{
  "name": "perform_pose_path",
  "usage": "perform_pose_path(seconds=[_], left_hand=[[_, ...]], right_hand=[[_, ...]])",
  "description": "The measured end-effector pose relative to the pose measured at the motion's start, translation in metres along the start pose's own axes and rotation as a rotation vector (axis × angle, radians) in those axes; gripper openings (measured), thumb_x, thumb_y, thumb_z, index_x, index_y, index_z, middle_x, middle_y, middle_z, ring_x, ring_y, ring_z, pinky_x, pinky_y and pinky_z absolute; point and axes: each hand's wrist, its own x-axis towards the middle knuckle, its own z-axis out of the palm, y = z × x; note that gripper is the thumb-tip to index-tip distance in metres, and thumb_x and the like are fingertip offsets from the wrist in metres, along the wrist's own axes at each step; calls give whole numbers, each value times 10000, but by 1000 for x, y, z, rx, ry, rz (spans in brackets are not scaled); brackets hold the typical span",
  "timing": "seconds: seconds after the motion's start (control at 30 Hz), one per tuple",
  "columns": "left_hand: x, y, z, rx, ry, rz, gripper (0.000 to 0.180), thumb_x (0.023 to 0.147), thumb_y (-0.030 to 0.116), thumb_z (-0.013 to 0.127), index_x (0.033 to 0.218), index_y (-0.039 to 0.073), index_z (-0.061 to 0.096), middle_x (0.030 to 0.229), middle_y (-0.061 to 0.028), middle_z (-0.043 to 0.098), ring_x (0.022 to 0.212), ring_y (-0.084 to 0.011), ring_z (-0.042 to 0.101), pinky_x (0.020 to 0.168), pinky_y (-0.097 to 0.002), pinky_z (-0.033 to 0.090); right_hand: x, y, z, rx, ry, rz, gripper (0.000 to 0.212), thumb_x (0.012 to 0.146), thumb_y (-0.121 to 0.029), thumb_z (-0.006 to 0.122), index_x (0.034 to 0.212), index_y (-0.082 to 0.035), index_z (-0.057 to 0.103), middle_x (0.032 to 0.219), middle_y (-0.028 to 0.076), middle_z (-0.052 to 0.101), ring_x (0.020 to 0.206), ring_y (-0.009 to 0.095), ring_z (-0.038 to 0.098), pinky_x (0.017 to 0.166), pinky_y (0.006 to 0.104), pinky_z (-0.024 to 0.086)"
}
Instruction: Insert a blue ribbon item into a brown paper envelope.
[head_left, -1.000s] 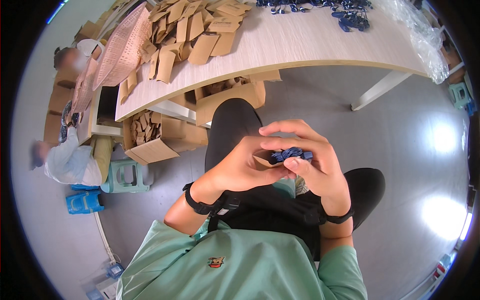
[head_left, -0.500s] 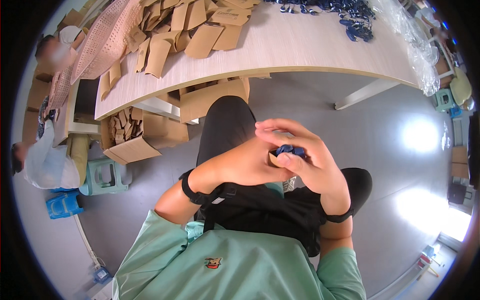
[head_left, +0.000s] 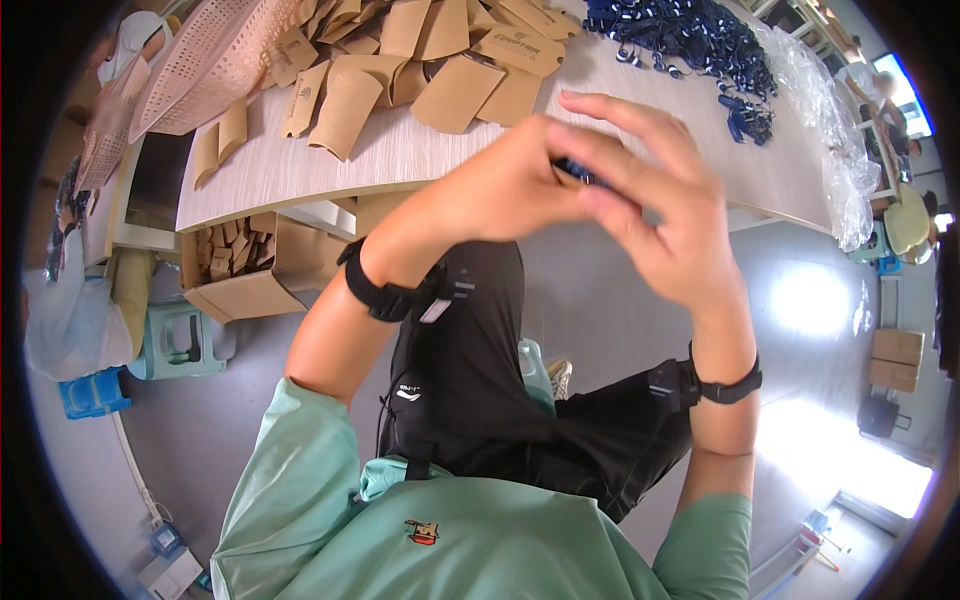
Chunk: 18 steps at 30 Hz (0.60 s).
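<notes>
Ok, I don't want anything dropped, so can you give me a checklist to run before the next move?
1. Left hand around the small brown cardboard sleeve: ok.
2. Dark-blue cable bundle in full view: not ok; the right hand partly covers it.
3. Bundle fully inside the sleeve: cannot tell.
4. Spare curved brown cardboard sleeves on the pale wood-grain table: ok, piled left of the dark-blue wired earphones.

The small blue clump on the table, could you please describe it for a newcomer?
On the pale table, at right, lies a big earphone pile. The clump sits at its near end, beside clear plastic, far smaller than the pile.
</notes>
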Motion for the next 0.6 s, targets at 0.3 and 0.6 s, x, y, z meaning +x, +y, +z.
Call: perform_pose_path(seconds=[0.3,0.6], left_hand=[[17,-34,-10,-114,92,-74,144,851,49,704,981,-8,677,887,-64,715,822,-109,643,761,-267,525],[16,-37,-13,-24,61,-107,178,875,26,663,1046,-24,650,918,-76,710,875,-127,666,791,-286,542]], right_hand=[[5,57,27,28,154,-44,198,723,-114,767,920,-128,754,1114,23,706,963,230,634,867,337,472],[10,49,24,111,136,66,147,721,-107,774,864,-110,738,1199,49,657,1032,242,612,896,360,466]])
